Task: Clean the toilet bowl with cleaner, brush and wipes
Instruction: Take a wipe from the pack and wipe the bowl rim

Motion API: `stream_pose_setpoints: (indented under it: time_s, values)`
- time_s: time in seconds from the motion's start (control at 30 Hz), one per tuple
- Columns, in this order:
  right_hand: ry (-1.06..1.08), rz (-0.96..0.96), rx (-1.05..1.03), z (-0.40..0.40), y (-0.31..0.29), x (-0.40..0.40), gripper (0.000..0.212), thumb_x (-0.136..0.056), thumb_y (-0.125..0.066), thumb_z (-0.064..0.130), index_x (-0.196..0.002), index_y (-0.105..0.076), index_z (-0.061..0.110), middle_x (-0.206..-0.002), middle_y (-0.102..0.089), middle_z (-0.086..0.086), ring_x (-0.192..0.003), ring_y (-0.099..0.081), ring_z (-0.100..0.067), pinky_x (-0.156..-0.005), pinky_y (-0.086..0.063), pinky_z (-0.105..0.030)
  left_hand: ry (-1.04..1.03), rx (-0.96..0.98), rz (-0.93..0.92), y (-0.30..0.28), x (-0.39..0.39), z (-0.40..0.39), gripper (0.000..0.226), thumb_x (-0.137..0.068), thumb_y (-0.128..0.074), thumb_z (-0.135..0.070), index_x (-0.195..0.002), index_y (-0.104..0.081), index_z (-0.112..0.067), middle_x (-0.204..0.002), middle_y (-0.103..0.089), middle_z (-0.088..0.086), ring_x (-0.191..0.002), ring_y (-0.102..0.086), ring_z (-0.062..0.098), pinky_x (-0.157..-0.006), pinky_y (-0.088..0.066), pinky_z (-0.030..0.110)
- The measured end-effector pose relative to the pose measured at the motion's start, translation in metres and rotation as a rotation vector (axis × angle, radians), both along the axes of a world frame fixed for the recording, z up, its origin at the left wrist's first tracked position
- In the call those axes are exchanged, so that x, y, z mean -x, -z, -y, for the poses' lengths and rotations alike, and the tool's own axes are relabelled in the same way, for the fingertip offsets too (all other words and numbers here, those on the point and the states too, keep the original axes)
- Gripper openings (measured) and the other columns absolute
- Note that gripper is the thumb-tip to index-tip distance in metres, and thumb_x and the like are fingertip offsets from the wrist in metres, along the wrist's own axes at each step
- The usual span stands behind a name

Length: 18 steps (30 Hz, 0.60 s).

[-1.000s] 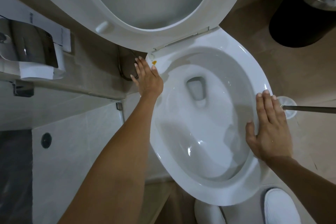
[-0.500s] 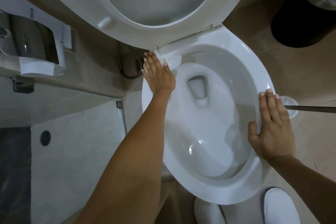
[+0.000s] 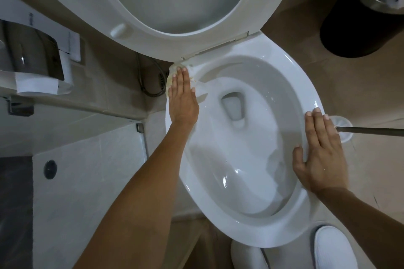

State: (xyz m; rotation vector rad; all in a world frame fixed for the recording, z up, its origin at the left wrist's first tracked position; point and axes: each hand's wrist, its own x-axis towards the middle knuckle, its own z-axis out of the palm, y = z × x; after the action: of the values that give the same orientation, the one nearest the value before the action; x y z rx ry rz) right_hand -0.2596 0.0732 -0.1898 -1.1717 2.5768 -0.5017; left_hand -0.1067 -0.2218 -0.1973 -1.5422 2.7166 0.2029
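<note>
A white toilet bowl [image 3: 297,85] fills the middle of the view, its seat and lid [image 3: 140,22] raised against the back. My left hand [image 3: 182,98] lies flat on the bowl's left rim near the hinge and presses a white wipe [image 3: 197,82] onto it; the wipe shows yellowish stains at its edge. My right hand [image 3: 320,153] rests flat, fingers together, on the right rim and holds nothing. A toilet brush [image 3: 369,131] with a metal handle stands in its clear holder [image 3: 343,124] just beyond my right fingers.
A steel paper dispenser [image 3: 35,59] with hanging tissue is on the left wall. A coiled spray hose [image 3: 150,83] hangs beside the bowl. A dark bin [image 3: 358,22] stands at the upper right. My two white shoes [image 3: 332,249] are at the bowl's front.
My left hand has slid along the left rim toward the hinge, pushing the wipe over the spot where a small orange stain showed. My right hand has stayed on the right rim.
</note>
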Motion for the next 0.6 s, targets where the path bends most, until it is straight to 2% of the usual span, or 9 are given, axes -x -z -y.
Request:
stream_pose_setpoints:
  time_s: [0.13, 0.2, 0.43, 0.6]
  values:
    - [0.002, 0.003, 0.002, 0.000, 0.000, 0.000, 0.075, -0.083, -0.041, 0.027, -0.152, -0.019, 0.008, -0.160, -0.013, -0.007, -0.147, -0.012, -0.023, -0.118, -0.019, -0.046, 0.163, 0.052, 0.029, 0.001, -0.008, 0.013, 0.079, -0.090, -0.040, 0.010, -0.151, 0.003, -0.014, -0.160, 0.001, 0.001, -0.147, 0.001, 0.018, -0.118, -0.004, 0.032]
    - [0.004, 0.003, 0.002, 0.000, 0.000, 0.000, 0.075, -0.083, -0.042, 0.026, -0.152, -0.019, 0.008, -0.160, -0.014, -0.007, -0.147, -0.012, -0.023, -0.118, -0.019, -0.046, 0.229, 0.019, 0.040, -0.001, -0.009, 0.017, 0.088, -0.083, -0.043, 0.017, -0.151, 0.002, -0.015, -0.160, 0.000, 0.001, -0.147, 0.000, 0.019, -0.118, -0.006, 0.034]
    - [0.003, -0.003, -0.003, 0.000, 0.000, 0.000, 0.074, -0.084, -0.042, 0.027, -0.152, -0.019, 0.007, -0.160, -0.014, -0.008, -0.147, -0.010, -0.022, -0.120, -0.013, -0.039, 0.449, -0.029, 0.119, -0.008, -0.004, 0.030, 0.094, -0.074, -0.037, 0.022, -0.151, 0.003, -0.014, -0.160, 0.002, 0.003, -0.147, 0.004, 0.020, -0.118, -0.003, 0.036]
    - [0.003, 0.001, -0.007, 0.000, 0.001, 0.000, 0.074, -0.083, -0.038, 0.029, -0.152, -0.019, 0.007, -0.160, -0.013, -0.007, -0.147, -0.009, -0.021, -0.119, -0.017, -0.043, 0.626, -0.041, 0.198, -0.019, 0.021, 0.045, 0.094, -0.071, -0.035, 0.023, -0.151, 0.000, -0.011, -0.159, 0.003, 0.007, -0.147, 0.003, 0.023, -0.120, -0.001, 0.036]
